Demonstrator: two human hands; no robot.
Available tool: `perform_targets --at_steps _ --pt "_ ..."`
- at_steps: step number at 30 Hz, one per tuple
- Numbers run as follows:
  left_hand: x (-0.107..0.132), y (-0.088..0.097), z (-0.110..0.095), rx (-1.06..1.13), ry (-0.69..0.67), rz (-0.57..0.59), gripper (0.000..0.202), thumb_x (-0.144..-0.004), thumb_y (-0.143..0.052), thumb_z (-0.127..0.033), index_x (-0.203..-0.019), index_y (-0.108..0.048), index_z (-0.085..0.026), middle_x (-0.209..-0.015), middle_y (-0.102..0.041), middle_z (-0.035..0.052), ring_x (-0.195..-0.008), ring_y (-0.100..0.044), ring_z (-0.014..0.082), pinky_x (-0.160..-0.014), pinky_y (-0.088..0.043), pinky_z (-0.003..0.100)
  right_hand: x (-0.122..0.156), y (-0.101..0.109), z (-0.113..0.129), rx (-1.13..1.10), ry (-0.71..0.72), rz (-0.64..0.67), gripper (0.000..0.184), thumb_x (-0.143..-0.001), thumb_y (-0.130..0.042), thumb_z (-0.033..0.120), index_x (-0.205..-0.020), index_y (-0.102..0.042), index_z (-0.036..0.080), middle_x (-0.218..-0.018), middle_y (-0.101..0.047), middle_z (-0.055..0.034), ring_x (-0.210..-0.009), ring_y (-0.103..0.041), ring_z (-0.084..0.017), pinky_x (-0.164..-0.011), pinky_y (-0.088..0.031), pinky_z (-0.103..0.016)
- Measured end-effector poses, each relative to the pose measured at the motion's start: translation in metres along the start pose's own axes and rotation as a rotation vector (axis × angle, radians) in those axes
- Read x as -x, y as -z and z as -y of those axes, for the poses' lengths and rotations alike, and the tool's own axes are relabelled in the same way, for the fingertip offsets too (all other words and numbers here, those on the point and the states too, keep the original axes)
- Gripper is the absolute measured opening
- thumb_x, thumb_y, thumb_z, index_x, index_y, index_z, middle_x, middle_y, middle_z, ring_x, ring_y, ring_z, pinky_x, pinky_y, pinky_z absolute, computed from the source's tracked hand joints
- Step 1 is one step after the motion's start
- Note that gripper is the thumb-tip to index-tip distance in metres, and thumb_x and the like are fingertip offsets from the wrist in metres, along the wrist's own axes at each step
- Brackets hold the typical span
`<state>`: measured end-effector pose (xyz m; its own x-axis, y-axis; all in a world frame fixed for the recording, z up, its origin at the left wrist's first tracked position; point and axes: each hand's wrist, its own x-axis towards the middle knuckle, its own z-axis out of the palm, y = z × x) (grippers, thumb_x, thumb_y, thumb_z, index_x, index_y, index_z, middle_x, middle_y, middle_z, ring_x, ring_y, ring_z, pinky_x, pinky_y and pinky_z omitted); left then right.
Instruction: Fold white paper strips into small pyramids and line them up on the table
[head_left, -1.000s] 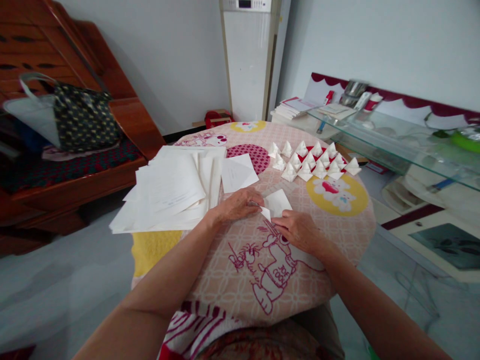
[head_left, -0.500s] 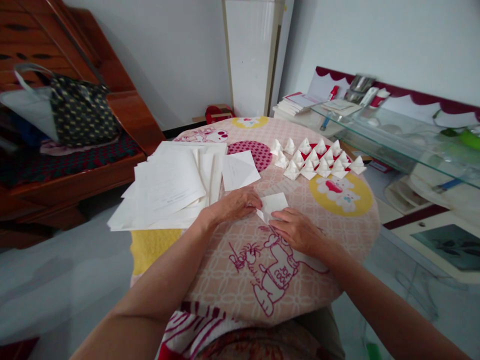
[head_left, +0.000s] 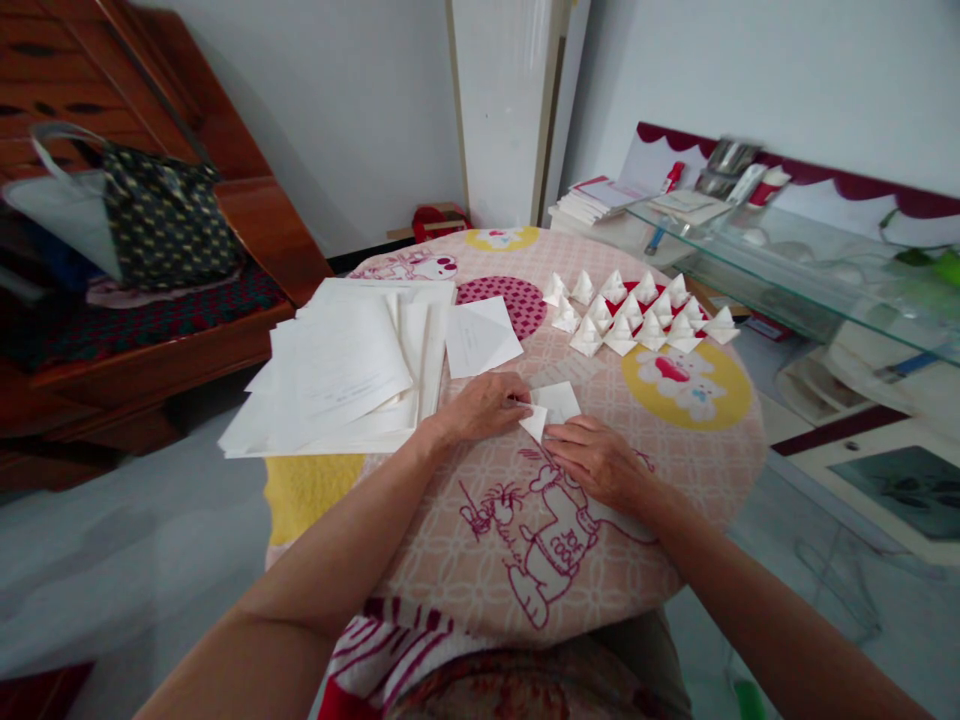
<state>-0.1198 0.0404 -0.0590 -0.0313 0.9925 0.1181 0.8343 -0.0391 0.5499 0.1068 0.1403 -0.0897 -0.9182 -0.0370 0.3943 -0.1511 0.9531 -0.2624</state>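
Observation:
A small white paper square [head_left: 556, 402] lies partly folded on the round table's patterned cloth [head_left: 525, 540]. My left hand [head_left: 484, 405] pinches its left edge with curled fingers. My right hand [head_left: 592, 458] presses down on its near corner, fingers close together. Beyond the paper, several small folded white paper shapes [head_left: 637, 315] stand in rows. A loose white sheet [head_left: 480, 338] lies just behind my left hand, beside a big stack of white sheets [head_left: 345, 370].
A wooden bench [head_left: 142, 330] with a dotted dark bag [head_left: 161, 220] stands at the left. A glass shelf [head_left: 817, 275] with books and small items runs along the right. A white cabinet [head_left: 510, 100] stands against the far wall.
The paper square looks smaller as its near edge is folded over. Both hands have shifted slightly on it, and the camera has tilted a little.

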Motion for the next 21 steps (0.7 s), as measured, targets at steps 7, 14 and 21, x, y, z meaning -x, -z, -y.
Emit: perform_targets --at_steps 7,14,21 --pt "-0.001 -0.007 -0.001 0.014 0.044 -0.012 0.008 -0.087 -0.066 -0.021 -0.082 -0.071 -0.016 -0.083 -0.070 0.0022 -0.077 -0.061 0.0145 -0.072 -0.043 0.027 -0.002 0.000 0.002 0.007 -0.008 -0.002 0.027 -0.104 -0.045 0.020 -0.104 -0.072 0.017 -0.109 -0.070 -0.0116 -0.096 -0.060 -0.024 -0.087 -0.052 -0.041" --pt "-0.002 -0.012 -0.004 -0.016 0.122 -0.068 0.009 -0.083 -0.066 -0.020 -0.077 -0.071 -0.016 -0.078 -0.068 0.0023 -0.071 -0.059 0.0141 -0.069 -0.045 0.027 -0.002 0.001 0.005 -0.049 -0.035 -0.034 0.023 -0.102 -0.048 0.020 -0.106 -0.071 0.016 -0.104 -0.071 -0.0124 -0.092 -0.061 -0.024 -0.086 -0.053 -0.042" --pt "-0.003 -0.017 -0.007 -0.066 0.198 -0.125 0.007 -0.077 -0.068 -0.018 -0.079 -0.074 -0.016 -0.083 -0.071 0.0045 -0.078 -0.064 0.0178 -0.074 -0.050 0.029 0.001 0.001 0.002 -0.046 -0.023 -0.032 0.025 -0.101 -0.048 0.018 -0.101 -0.073 0.018 -0.107 -0.071 -0.0128 -0.093 -0.062 -0.025 -0.086 -0.054 -0.044"
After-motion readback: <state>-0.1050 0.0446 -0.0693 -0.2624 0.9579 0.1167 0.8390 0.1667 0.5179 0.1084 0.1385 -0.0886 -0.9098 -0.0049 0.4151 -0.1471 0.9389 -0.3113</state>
